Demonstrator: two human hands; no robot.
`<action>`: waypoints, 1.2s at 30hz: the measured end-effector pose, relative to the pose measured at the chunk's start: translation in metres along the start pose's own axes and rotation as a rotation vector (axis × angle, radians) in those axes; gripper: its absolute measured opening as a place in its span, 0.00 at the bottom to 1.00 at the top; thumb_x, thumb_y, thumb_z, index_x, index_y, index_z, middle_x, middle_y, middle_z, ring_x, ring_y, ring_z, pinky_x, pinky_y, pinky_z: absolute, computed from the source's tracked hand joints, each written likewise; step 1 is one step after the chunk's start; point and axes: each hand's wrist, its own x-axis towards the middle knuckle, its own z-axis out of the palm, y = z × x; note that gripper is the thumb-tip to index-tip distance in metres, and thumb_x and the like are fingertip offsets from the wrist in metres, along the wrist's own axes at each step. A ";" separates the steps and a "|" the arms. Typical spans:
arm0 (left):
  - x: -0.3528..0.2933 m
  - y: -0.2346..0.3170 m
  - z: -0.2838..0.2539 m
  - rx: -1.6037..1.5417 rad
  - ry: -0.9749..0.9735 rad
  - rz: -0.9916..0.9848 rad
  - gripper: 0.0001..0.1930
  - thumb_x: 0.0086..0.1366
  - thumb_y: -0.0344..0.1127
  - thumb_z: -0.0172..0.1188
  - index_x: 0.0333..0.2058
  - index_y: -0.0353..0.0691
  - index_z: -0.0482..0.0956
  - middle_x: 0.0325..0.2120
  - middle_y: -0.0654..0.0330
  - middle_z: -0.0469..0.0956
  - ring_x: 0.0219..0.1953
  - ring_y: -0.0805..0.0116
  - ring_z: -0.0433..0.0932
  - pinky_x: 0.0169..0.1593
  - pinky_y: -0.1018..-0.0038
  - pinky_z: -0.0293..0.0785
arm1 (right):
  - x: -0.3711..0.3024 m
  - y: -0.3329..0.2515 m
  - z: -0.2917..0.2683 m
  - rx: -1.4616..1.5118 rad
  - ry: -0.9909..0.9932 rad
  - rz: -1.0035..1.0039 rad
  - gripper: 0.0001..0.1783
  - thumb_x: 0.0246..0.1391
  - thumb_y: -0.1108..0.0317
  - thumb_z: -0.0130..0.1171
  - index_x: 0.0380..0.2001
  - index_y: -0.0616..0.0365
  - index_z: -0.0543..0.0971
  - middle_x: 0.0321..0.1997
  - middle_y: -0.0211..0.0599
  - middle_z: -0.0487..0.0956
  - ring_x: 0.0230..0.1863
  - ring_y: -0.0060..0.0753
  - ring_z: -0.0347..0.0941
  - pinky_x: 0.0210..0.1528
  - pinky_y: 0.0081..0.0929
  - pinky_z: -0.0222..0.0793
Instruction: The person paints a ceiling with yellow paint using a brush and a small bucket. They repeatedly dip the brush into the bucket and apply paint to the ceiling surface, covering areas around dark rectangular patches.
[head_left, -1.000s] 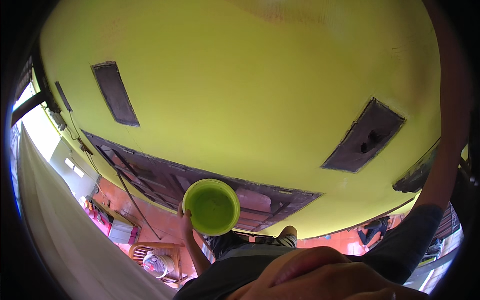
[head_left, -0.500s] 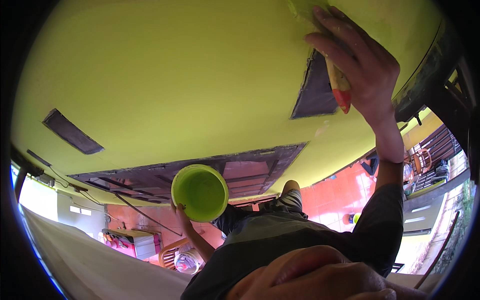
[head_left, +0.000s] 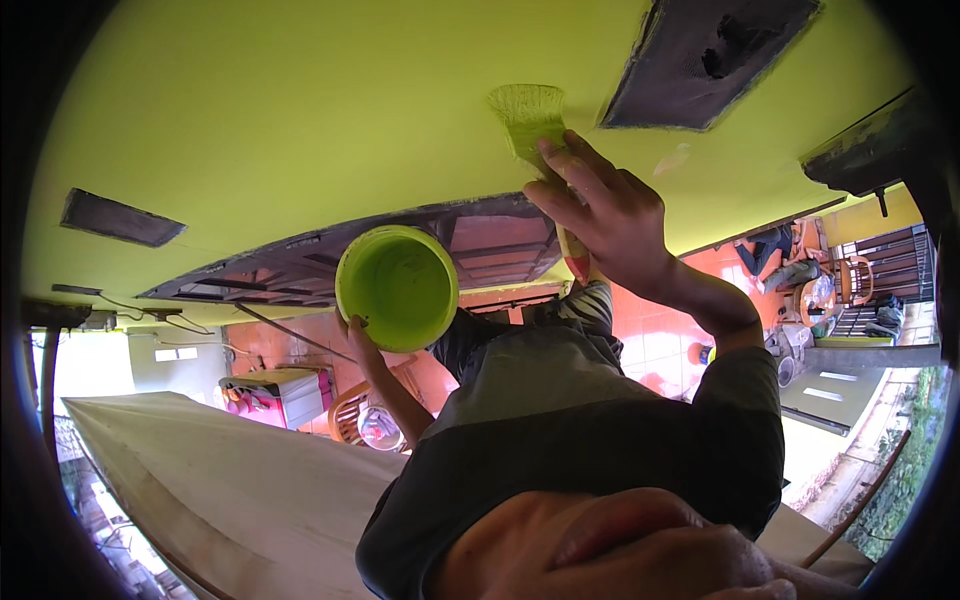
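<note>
In my left hand (head_left: 360, 342) is a small round bucket (head_left: 440, 285) with green paint coating its inside, its mouth facing up toward me. My right hand (head_left: 618, 215) is closed around a wide paintbrush (head_left: 530, 125). The bristles are covered in green paint and lie against the yellow-green wall (head_left: 330, 120). The brush's red-tipped handle shows below my fingers. Just right of the bristles, a dark rectangular panel (head_left: 690, 70) is set in the wall.
A large dark window frame (head_left: 500, 235) lies behind the bucket, with a smaller dark panel (head_left: 122, 218) to its left. Below are an orange tiled floor (head_left: 650, 330), wooden chairs (head_left: 855, 280) and a seated person (head_left: 775, 255). A pale sheet (head_left: 250, 480) spans the lower left.
My right hand and the paintbrush have come down and left along the wall, away from the upper right panel. The bucket in my left hand sits higher in view as the view shifted.
</note>
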 end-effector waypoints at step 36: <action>-0.029 0.047 0.035 0.147 0.164 -0.039 0.34 0.61 0.32 0.48 0.68 0.35 0.65 0.48 0.49 0.76 0.42 0.58 0.76 0.42 0.66 0.75 | -0.116 0.007 0.049 0.390 -0.122 0.287 0.15 0.37 0.74 0.68 0.34 0.50 0.86 0.54 0.34 0.82 0.51 0.44 0.77 0.50 0.41 0.73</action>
